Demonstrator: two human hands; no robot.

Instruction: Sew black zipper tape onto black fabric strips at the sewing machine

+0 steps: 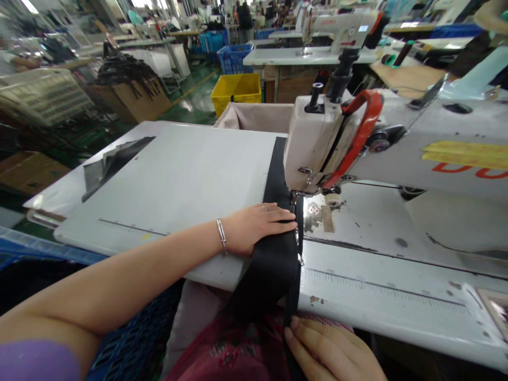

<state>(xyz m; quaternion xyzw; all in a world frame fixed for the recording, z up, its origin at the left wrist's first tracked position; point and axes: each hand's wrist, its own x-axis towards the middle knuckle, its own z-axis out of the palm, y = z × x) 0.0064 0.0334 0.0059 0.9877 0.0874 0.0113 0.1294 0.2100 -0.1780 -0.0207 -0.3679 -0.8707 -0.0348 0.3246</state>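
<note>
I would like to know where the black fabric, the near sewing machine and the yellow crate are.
Black fabric (pixel 275 264), head view: on its wide part.
Near sewing machine (pixel 400 169), head view: on its arm.
Yellow crate (pixel 245 96), head view: on its wall.

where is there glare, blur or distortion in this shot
Head view: bright glare on the metal plate, sheen on the green floor; head view, far left: the white crate looks smeared and stretched; head view, centre: the left hand and black fabric look clearer.

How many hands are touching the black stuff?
2: the left hand lies on the black material near the sewing machine; the right hand pinches a narrow black strip nearer the camera.
</note>
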